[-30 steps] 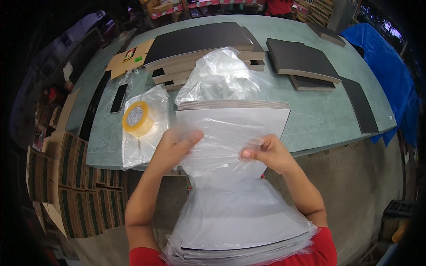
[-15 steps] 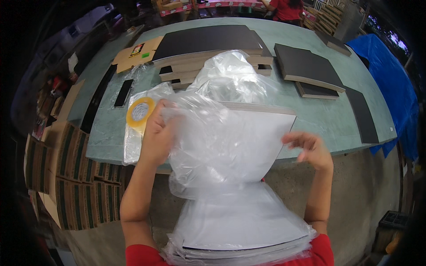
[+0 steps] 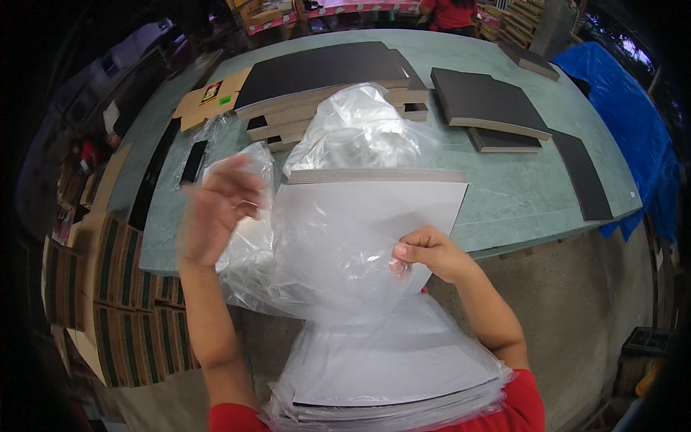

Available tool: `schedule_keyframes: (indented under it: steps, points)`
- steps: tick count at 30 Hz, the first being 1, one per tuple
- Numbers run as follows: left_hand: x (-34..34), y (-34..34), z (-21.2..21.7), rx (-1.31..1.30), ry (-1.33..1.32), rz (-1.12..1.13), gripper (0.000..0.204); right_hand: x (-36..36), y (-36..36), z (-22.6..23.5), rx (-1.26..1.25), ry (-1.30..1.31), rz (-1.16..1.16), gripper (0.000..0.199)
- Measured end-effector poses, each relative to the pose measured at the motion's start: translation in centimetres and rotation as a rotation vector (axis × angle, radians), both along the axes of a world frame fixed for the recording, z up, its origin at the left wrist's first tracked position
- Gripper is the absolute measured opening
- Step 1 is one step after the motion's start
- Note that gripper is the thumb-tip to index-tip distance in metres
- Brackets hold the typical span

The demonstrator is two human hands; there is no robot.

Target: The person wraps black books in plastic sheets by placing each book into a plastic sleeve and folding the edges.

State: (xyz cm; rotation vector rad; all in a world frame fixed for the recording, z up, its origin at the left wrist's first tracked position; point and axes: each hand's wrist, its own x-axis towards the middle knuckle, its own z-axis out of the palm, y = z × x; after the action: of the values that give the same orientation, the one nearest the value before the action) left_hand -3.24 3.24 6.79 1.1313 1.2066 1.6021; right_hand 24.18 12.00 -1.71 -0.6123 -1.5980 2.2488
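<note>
A stack of white boards (image 3: 425, 198) stands in front of me at the table's near edge. A clear plastic bag (image 3: 324, 252) lies loosely over its left and lower part. My right hand (image 3: 432, 255) pinches the film in front of the boards, thumb against fingers. To the left, my left hand (image 3: 223, 209) is raised and motion-blurred, its fingers apart and nothing held in them. Beneath it are flat clear plastic bags (image 3: 248, 248). Nearest my body, a pile of plastic-wrapped white boards (image 3: 396, 367) rests against my red shirt.
Crumpled clear plastic (image 3: 360, 129) lies behind the boards. Black-topped board stacks (image 3: 324, 72) fill the table's back, with more black boards (image 3: 489, 104) at right. Brown cartons (image 3: 129, 288) stand at lower left, a blue tarp (image 3: 619, 122) hangs at right. Another person (image 3: 453, 14) is at the far side.
My left hand has let go of the plastic film and moved left, now covering the yellow tape roll. My right hand has come leftward and taken hold of the film. The film has dropped lower.
</note>
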Motion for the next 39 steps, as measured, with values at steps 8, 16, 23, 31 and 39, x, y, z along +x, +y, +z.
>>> schedule_keyframes:
  steps: [8, 16, 23, 31, 39]
  points:
    - [8.5, -1.6, -3.8, 0.027, 0.517, -0.324, 0.015, -2.3, -2.3, -0.2, -0.282, 0.340, 0.000, 0.014]
    - [7.5, -1.4, -5.6, -0.292, 0.113, -0.325, 0.016, -1.8, -1.8, -1.4, -0.117, 0.179, -0.092, 0.016]
    - [9.0, -0.2, -7.2, -0.096, 0.380, -0.345, 0.015, -2.3, -2.9, -1.5, -0.063, 0.206, -0.174, 0.016]
    - [8.3, -0.9, -6.9, -0.281, 0.230, -0.406, 0.012, -1.8, -2.2, -3.2, -0.361, 0.272, -0.082, 0.018]
    - [-6.1, -4.4, -6.6, 0.092, 0.234, 0.741, 0.013, 2.5, -1.8, -2.1, -0.391, 0.422, -0.171, 0.014]
